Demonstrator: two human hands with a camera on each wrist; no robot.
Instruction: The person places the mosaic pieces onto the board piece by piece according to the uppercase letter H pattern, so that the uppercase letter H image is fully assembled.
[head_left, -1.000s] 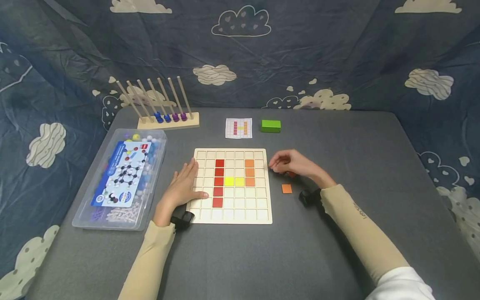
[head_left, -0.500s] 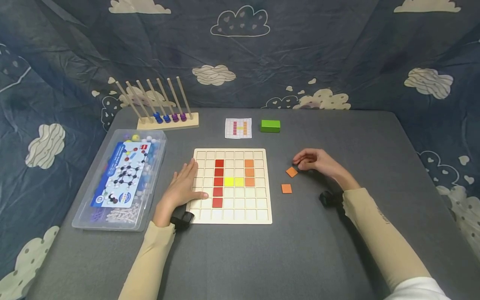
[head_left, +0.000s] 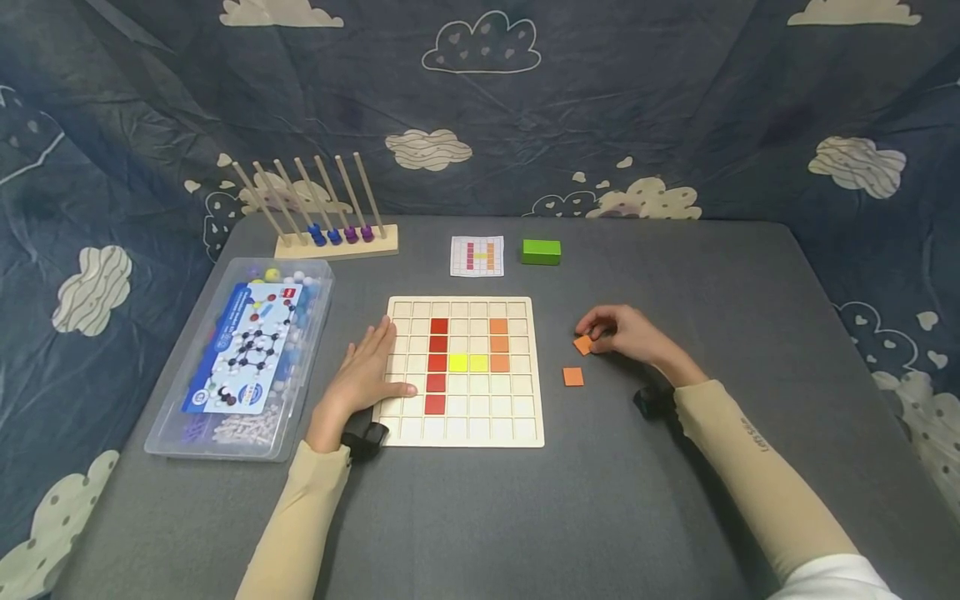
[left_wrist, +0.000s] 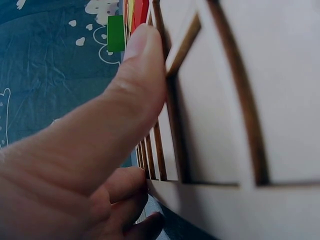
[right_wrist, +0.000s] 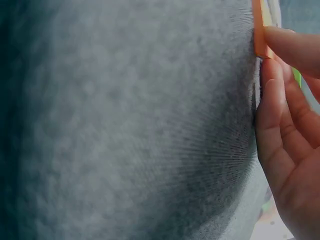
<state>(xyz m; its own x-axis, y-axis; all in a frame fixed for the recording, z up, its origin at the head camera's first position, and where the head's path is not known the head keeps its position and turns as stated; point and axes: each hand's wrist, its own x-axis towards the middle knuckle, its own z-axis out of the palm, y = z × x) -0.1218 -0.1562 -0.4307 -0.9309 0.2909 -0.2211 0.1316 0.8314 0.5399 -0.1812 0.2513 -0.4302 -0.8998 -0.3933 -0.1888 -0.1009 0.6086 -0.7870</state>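
A pale wooden grid board (head_left: pixel 480 425) lies flat on the table. On it, red tiles (head_left: pixel 437 363) form a column, two yellow tiles (head_left: pixel 468 363) sit beside it, and three orange tiles (head_left: pixel 498 342) stand in a column to the right. My left hand (head_left: pixel 363 371) rests on the board's left edge with fingers straight and thumb over the grid. Right of the board, my right hand (head_left: pixel 622 333) pinches a loose orange tile (head_left: pixel 582 343) at the table surface; the right wrist view shows the thumb (right_wrist: pixel 292 47) against it. A second loose orange tile (head_left: pixel 573 377) lies just nearer.
Behind the board are a small pattern card (head_left: pixel 477 256) and a green block (head_left: pixel 541 252). At the back left stands a peg rack (head_left: pixel 337 246) with blue and purple beads. A clear plastic case (head_left: pixel 240 358) of small parts lies left of my left hand.
My right hand moved right, away from the board's edge, then slightly back left and nearer, onto the farther loose orange tile. My left hand has stayed put on the board.
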